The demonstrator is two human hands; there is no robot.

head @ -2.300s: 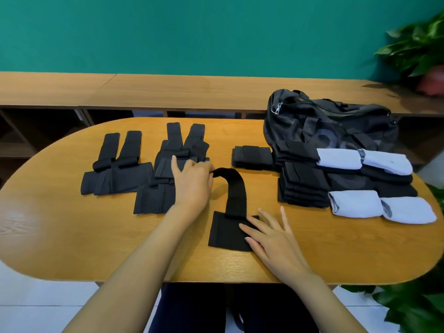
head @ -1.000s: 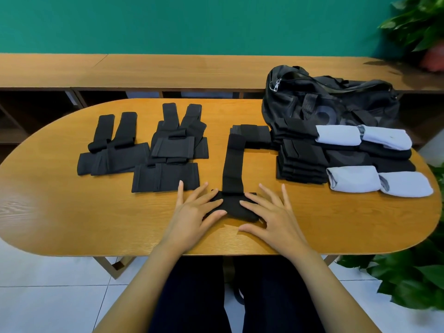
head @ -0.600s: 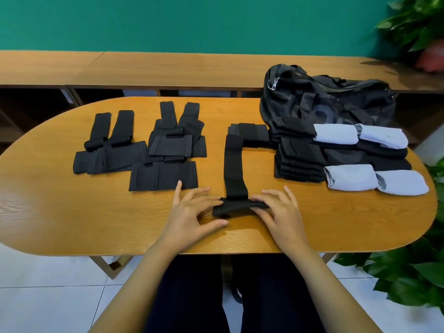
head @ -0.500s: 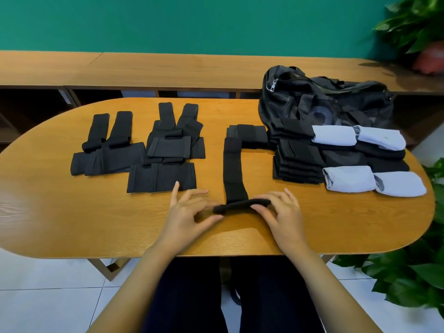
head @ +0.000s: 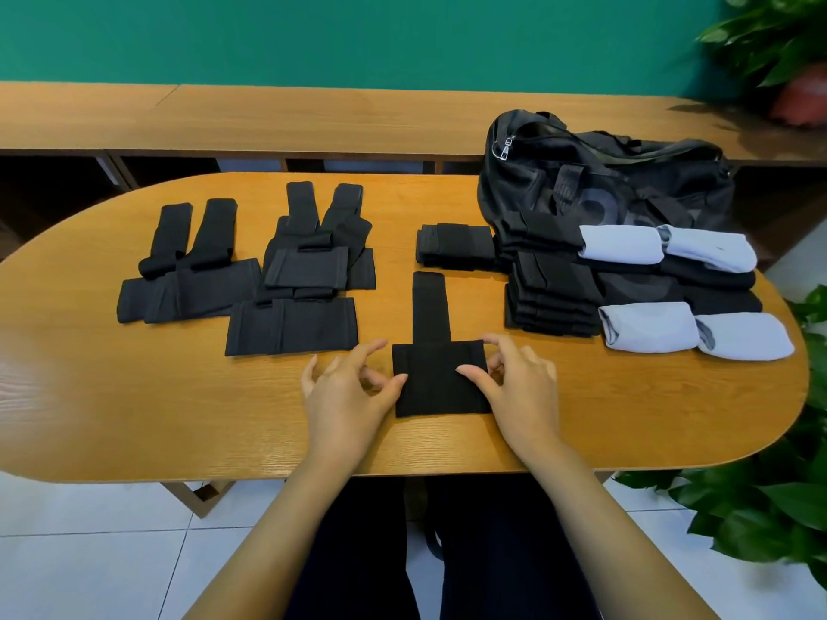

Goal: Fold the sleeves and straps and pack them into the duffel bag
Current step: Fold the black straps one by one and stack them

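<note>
Strap (head: 441, 382) end now flat on table (head: 134, 396)

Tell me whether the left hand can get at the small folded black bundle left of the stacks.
Probably yes, with a forward stretch. The left hand holds nothing, the folded bundle lies farther back, and only bare table and the black strap's flat tail lie between.

I see bare tabletop (head: 134, 404) along the near edge, left of the left hand (head: 344, 391) and right of the right hand (head: 521, 382). A narrow lane of wood runs on either side of the upright tail of the T-shaped strap (head: 438, 382). Toward the duffel bag (head: 604, 190), stacked black sleeves (head: 555, 293) and pale rolled sleeves (head: 649, 328) block its front; flat wraps (head: 291, 326) crowd the left.
</note>
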